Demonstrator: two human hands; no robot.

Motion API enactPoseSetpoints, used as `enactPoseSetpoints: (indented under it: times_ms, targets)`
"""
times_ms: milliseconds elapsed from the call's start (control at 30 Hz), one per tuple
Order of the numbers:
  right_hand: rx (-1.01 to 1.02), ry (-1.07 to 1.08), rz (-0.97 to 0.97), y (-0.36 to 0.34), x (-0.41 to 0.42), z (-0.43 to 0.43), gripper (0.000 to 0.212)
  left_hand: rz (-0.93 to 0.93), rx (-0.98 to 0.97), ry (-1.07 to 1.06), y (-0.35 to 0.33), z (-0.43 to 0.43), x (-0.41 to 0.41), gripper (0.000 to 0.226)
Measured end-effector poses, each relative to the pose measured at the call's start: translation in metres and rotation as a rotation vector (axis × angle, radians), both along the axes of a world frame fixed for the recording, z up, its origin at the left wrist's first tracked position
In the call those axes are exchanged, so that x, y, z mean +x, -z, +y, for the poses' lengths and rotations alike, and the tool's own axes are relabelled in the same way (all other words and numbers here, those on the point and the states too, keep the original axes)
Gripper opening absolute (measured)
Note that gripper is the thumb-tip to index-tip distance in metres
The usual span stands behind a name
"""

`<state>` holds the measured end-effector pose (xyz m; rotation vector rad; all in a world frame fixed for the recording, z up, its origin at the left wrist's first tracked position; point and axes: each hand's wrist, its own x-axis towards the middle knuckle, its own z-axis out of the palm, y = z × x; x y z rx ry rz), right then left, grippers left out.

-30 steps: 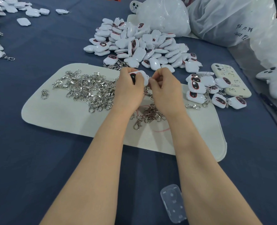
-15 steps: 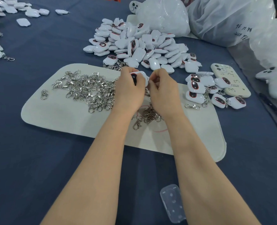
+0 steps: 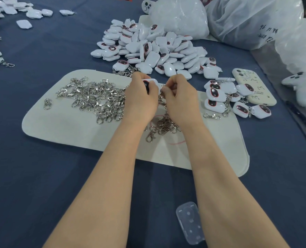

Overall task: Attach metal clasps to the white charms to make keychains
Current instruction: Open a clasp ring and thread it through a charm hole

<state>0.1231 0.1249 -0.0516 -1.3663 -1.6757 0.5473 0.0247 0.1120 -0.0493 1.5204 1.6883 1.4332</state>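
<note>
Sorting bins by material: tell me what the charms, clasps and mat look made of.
Charms: glossy white, likely hard plastic, given sharp highlights. Clasps: shiny silver metal, bright glints. Mat: matte off-white, probably felt or foam, no shine.

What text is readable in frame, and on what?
Plastic bag, far right: dark handwriting, upside down to the camera; seems to include "96" and "71", the rest unreadable.
Phone case: small dark squiggles, apparently decoration, not legible as text.
White charms, metal clasps, white mat, clear case: no text visible.
</note>
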Motion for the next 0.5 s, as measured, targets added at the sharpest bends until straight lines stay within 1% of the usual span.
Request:
enactPoseSetpoints:
  times_ms: [167,400,500]
  targets:
    - [0.013,-0.024,-0.045,-0.0012,-0.0010,-0.0005,0.012,0.002,-0.016,-0.001,0.0016,0.0016,-0.0005,0.019]
    - [0.016,-0.051,-0.103,-0.0012,-0.0012,-0.0027,0.007,-0.022,-0.057,0.011,0.0023,0.0017,-0.0025,0.020]
    - [0.008,-0.082,-0.148,-0.0022,-0.0011,-0.0036,0.010,-0.027,-0.052,0.013,0.0013,0.0007,-0.0031,0.017]
